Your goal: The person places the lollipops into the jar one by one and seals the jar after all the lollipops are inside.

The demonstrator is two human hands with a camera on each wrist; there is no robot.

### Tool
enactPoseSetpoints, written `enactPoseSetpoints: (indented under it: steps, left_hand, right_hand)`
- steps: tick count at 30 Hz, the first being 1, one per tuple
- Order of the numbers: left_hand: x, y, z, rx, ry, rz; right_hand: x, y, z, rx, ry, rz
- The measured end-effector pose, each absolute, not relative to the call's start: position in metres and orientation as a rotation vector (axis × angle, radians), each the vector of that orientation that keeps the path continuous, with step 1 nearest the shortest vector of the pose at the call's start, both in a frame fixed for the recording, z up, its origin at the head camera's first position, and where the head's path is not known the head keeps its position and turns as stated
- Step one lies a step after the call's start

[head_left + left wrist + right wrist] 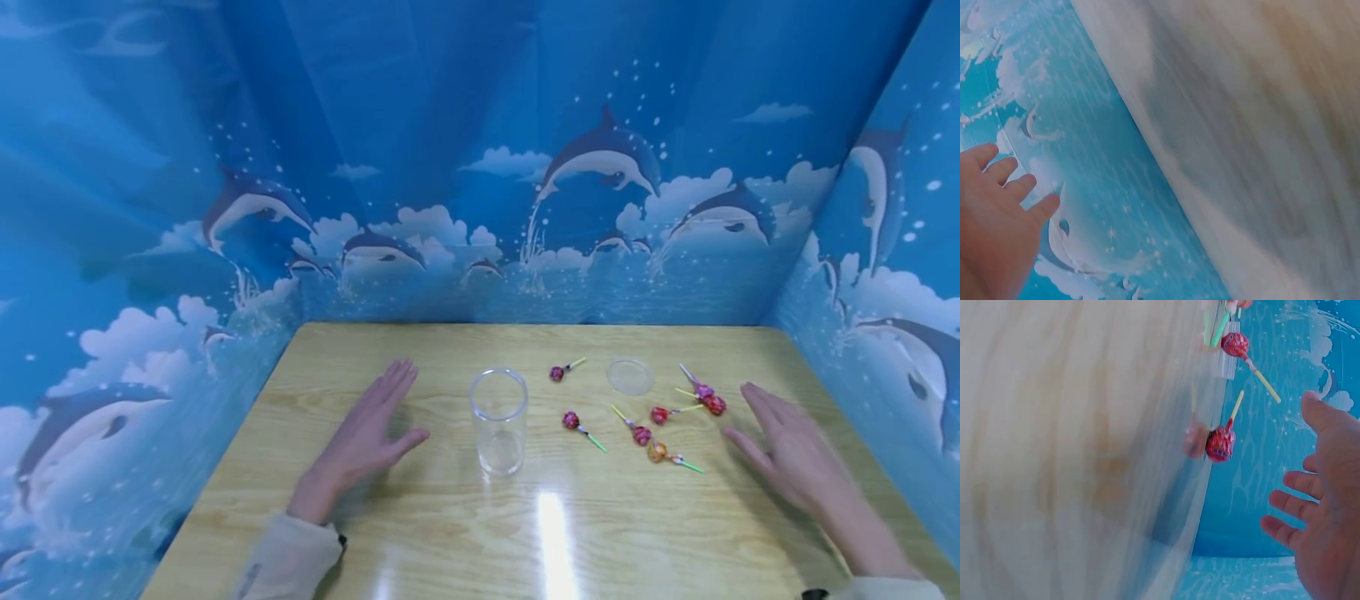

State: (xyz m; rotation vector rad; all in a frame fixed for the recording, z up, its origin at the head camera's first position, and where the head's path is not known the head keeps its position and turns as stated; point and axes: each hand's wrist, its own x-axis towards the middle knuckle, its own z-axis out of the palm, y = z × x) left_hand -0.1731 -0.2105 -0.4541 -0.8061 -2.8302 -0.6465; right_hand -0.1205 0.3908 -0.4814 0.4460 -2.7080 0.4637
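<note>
My left hand (367,442) is held over the left of the table, fingers straight and thumb spread, with nothing in it. Right of it stands a clear, uncovered cylindrical jar (500,425). On the far right my right hand (795,454) also has straight fingers and holds nothing. Nearest its fingertips lie a red lollipop (715,405) and a purple-pink lollipop (702,389). Several more are scattered between jar and right hand, among them an orange lollipop (657,452) with a green stick. Behind them a round clear lid (630,377) lies flat.
The wooden table (420,533) is enclosed at the back and sides by a blue dolphin-print curtain (450,125). Two lollipops, one dark red (557,373) and one red (571,420), lie closest to the jar. A bright light reflection crosses the table's front.
</note>
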Motion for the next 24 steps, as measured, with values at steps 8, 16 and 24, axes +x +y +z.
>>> enactPoseSetpoints:
  steps: [8,16,24]
  left_hand:
    - [-0.166,-0.186,-0.456,-0.878,-2.721,-1.012]
    - [-0.165,-0.163,-0.457,-0.949,-2.584,-1.301]
    - [-0.165,-0.139,-0.457,-0.923,-2.582,-1.544]
  right_hand:
    - [-0.129,0.372,-0.483,0.387,-2.671,0.682]
    - [-0.14,0.357,-0.487,0.393,-2.603,0.724]
    - [-0.152,0.349,-0.49,0.411,-2.565,0.703]
